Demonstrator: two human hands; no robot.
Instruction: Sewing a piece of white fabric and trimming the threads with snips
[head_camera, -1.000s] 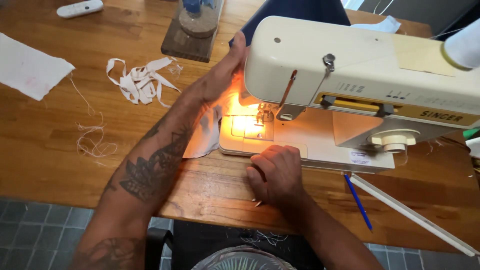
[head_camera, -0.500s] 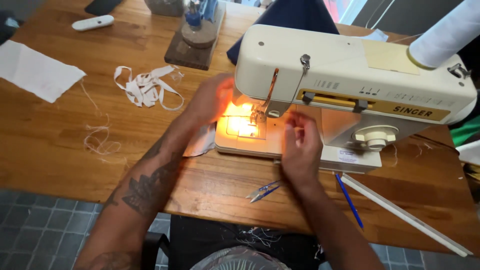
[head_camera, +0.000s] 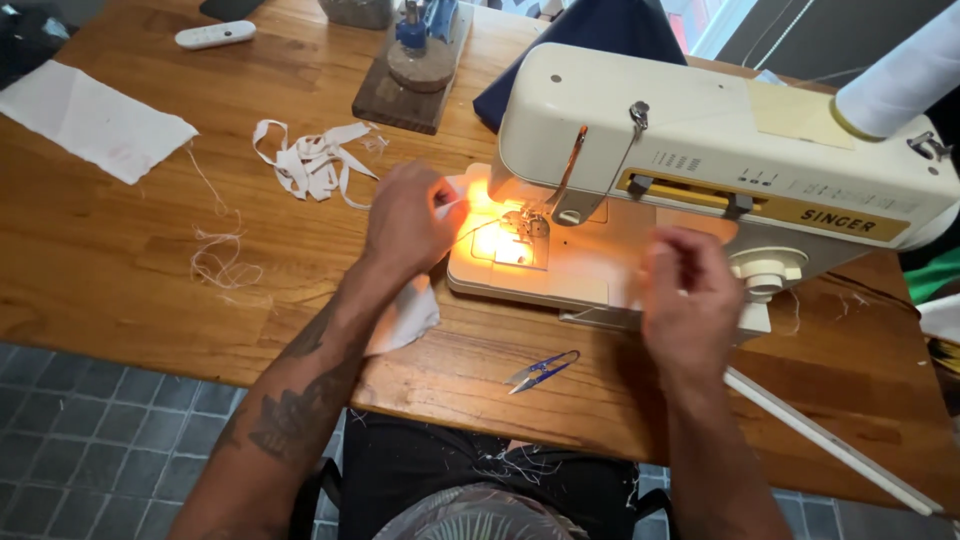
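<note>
L hand (head_camera: 405, 222) pinching white cloth (head_camera: 408, 318), mostly hidden; R hand (head_camera: 688, 300) blurred, grip unclear; needle (head_camera: 520, 225) lost in glare.

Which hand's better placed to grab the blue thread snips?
Probably right. The right hand hangs in front of the sewing machine, nearer the thread snips on the table; the left hand is on white fabric.

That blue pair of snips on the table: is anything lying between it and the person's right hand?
Nothing visible. The snips lie alone on bare wood of the table, near its front edge. The right hand, blurred, hovers just right of them in front of the sewing machine. The left hand is at the white cloth, well aside.
</note>
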